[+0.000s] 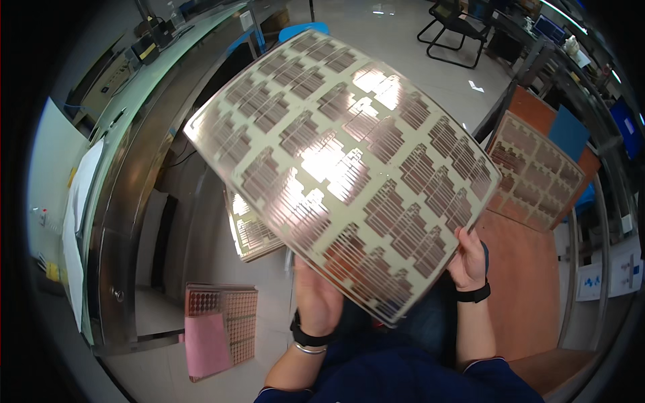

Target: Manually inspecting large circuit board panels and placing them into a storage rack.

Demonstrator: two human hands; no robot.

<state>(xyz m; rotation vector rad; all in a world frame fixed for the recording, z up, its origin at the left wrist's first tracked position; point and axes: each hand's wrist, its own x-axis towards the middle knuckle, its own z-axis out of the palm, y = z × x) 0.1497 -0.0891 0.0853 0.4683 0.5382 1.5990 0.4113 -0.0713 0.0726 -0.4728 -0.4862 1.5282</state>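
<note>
A large circuit board panel with rows of copper traces on a pale base is held up, tilted, in front of me. Bright light reflects off its middle. My left hand grips its lower left edge, the fingers hidden beneath the panel. At the lower right edge, my right hand holds it with the thumb along the rim. Partly covered by the panel, a stack of similar boards sits lower down on the left.
On the right, another copper-patterned panel leans on brown and blue sheets above a reddish-brown board surface. Panels with round copper patterns and a pink sheet stand at lower left. A long glass-topped bench runs along the left; a black chair stands far off.
</note>
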